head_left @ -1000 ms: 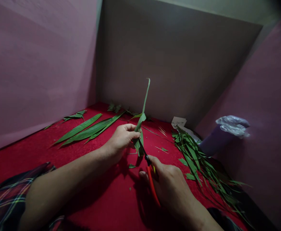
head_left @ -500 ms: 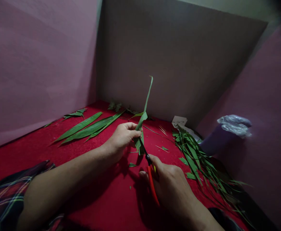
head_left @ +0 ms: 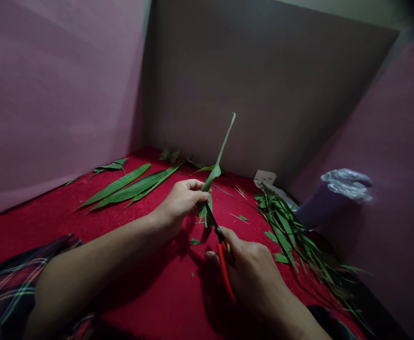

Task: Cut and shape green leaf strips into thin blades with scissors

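Between thumb and fingers, my left hand (head_left: 180,203) pinches a folded green leaf (head_left: 212,177) near its middle. A thin, pale strip of the leaf sticks up and leans right, while its cut lower end hangs beneath the fingers. My right hand (head_left: 254,267) is wrapped round red-handled scissors (head_left: 223,264), whose dark blades point up and left against the lower part of the leaf. How far apart the blades are I cannot tell. Below the hands, a small leaf scrap (head_left: 195,241) lies on the red cloth (head_left: 157,293).
Long leaves (head_left: 129,188) lie at the left. On the right is a heap of leafy stems (head_left: 291,231), beside a purple container (head_left: 313,210) topped with clear plastic (head_left: 346,184). Several thin sticks (head_left: 240,191) and a white paper card (head_left: 264,177) are farther back. Walls enclose the cloth.
The leaf's upper strip has tipped a little to the right. Both hands keep almost the same place, and the scissors stay at the leaf's lower part.
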Demonstrator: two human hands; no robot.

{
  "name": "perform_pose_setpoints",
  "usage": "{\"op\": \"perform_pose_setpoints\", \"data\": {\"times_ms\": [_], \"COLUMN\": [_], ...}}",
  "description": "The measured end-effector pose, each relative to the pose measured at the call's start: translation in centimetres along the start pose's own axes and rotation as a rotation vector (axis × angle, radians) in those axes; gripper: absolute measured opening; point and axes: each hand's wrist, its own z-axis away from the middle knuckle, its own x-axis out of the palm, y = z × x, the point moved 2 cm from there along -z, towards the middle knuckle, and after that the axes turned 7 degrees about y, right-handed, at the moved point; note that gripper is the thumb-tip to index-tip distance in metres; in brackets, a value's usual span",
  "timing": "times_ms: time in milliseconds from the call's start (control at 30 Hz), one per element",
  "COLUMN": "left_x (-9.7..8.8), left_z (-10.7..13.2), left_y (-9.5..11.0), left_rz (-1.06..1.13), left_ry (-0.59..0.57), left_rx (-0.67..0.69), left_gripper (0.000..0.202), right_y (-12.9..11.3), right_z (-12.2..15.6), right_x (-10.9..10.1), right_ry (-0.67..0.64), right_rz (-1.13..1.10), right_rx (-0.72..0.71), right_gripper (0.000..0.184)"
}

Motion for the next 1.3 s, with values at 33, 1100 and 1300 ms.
{"op": "perform_pose_setpoints", "data": {"times_ms": [33, 1100, 1300], "left_x": [0.01, -0.04, 0.05], "left_z": [-0.02, -0.06, -0.06], "left_y": [-0.01, 0.02, 0.11], "left_rz": [0.001, 0.004, -0.005], "left_ry": [0.002, 0.016, 0.022], "left_rx": [-0.001, -0.02, -0.029], "left_gripper": [0.008, 0.007, 0.007], "right_y": [0.03, 0.24, 0.21], "right_z": [-0.02, 0.16, 0.24], "right_x": [0.02, 0.37, 0.32], "right_ry": [0.001, -0.028, -0.023], "right_rz": [0.007, 0.002, 0.002], "right_rx": [0.002, 0.014, 0.009], "right_gripper": [0.026, 0.026, 0.026]}}
